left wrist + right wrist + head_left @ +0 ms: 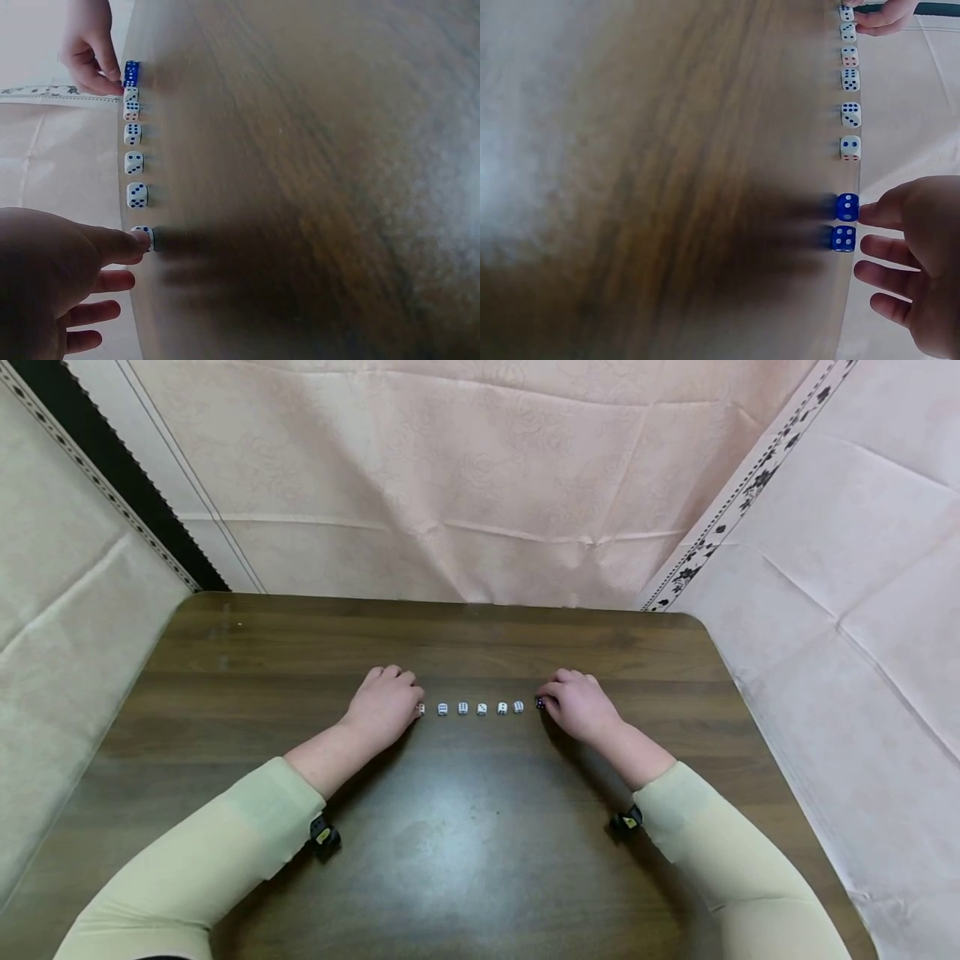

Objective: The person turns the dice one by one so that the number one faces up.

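Several white dice with dark pips stand in a spaced row across the wooden table. My left hand is at the row's left end, pinching the last white die with thumb and forefinger; the thumb hides part of it. At the right end are two blue dice with white pips, side by side. My right hand is beside them, its thumb tip right at the nearer blue die and its other fingers loosely extended near the second one. Most of this pair is hidden in the head view.
A pale pink patterned cloth hangs behind the table's far edge. White cloths flank both sides, the right cloth with a floral border. Black wrist cameras show at both sleeves, the left camera and the right camera.
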The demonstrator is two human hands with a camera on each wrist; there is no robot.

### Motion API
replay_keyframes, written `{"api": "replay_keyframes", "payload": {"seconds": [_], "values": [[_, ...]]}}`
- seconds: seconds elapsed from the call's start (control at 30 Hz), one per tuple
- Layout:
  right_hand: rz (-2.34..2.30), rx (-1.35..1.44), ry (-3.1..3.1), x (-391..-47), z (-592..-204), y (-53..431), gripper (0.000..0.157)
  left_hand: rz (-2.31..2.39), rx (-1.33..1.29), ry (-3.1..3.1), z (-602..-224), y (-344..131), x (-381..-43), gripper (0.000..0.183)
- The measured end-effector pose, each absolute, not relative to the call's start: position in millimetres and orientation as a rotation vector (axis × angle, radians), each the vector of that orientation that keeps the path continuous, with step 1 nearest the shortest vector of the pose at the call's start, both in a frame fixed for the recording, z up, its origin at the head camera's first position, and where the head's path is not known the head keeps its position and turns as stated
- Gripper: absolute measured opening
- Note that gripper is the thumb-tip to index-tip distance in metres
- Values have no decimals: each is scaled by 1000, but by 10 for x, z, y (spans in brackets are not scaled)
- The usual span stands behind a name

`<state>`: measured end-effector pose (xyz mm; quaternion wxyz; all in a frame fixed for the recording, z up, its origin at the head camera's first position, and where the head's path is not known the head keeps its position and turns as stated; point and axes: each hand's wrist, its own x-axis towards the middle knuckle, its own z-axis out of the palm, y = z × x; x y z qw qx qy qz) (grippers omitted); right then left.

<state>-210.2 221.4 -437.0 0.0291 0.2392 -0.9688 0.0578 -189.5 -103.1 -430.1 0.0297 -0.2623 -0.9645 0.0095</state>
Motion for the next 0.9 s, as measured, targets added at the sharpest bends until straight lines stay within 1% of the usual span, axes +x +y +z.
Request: {"api": "replay_keyframes", "payload": {"seconds": [0.4,0.9], "values": [[229,702,-2927,-2057,-4379,2238,14,-11,-794,-2976,-4304,-1024,-1898,13],[170,712,-2991,-2063,-4383,2234,26,6,-797,-2987,-4300,-1028,-1899,15]]}}
